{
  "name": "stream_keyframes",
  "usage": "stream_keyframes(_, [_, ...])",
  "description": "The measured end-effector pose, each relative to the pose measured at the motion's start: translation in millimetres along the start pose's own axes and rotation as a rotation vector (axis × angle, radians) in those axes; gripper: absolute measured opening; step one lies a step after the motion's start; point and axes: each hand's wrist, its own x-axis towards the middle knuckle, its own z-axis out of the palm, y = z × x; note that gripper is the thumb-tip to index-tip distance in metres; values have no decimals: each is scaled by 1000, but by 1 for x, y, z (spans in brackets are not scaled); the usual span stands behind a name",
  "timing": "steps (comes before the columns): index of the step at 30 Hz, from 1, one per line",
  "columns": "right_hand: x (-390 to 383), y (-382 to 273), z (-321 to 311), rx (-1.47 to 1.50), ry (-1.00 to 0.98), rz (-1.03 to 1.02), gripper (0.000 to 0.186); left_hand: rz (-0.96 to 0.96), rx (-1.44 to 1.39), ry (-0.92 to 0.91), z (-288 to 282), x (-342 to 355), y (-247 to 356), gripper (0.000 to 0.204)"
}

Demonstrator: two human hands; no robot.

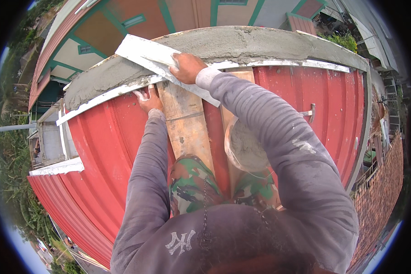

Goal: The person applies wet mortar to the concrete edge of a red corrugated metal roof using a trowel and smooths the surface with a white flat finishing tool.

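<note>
My right hand [187,68] is closed round the grip of a long white plastering float [146,54]. The float lies slantwise across the grey mortar [242,43] on top of the wall, and its near end overhangs the roof. Against the lower edge of a white strip [109,97] along the wall rests my left hand [149,99], fingers apart and smeared with white. Between my arms a bucket [247,145] of grey mortar stands on the boards, partly hidden by my right sleeve.
Red ribbed roof sheets [109,132] spread to both sides. A wooden plank [185,121] runs from the wall down to my knees. At the right a hammer [309,112] lies on the roof. Past the wall is a building [137,32] with green trim, lower down.
</note>
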Motion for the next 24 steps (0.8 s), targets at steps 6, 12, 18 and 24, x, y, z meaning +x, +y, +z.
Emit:
stream_keyframes(6, [-8, 18, -4, -121, -61, 21, 52, -27, -44, -17, 3, -6, 2, 99])
stream_keyframes(12, [-50, 107, -54, -150, 84, 102, 52, 15, -23, 19, 1, 2, -9, 98])
stream_keyframes(18, [-105, 196, -108, -207, 218, 225, 56, 75, -107, -49, -1, 7, -16, 94])
stream_keyframes(24, [-156, 255, -149, -225, 320, 405, 58, 64, -184, -70, -3, 7, -12, 92])
